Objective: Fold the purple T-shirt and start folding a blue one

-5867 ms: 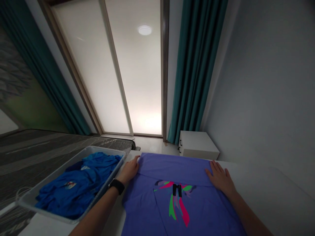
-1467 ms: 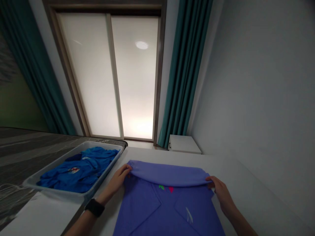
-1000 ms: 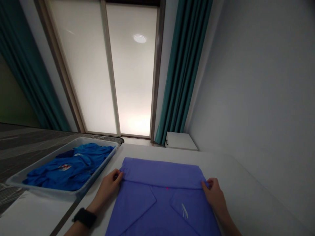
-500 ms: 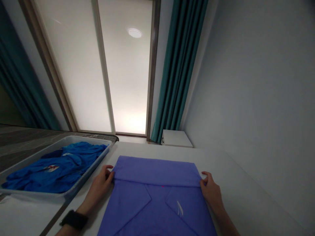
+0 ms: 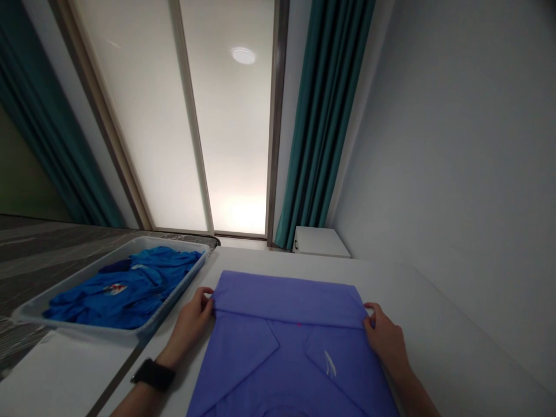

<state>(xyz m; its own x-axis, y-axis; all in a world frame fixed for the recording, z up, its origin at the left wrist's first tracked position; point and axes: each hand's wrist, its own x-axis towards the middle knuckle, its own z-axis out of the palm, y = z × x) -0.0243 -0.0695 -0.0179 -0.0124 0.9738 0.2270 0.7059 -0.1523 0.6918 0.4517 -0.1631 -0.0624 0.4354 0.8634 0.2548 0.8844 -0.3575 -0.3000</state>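
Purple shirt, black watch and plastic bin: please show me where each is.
Purple shirt point(image 5: 291, 348), head view: middle, below the folded band.
Black watch point(image 5: 154, 375), head view: its visible middle.
Plastic bin point(image 5: 172, 299), head view: outer side wall.

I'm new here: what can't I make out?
All in the head view:
Purple shirt: near end cut off by the bottom edge.
Tub: floor hidden by blue clothes.
Print on those clothes: too small and blurred to identify.
White cabinet: lower part hidden behind the table.
Left hand, right hand: too small to tell pinching from touching.
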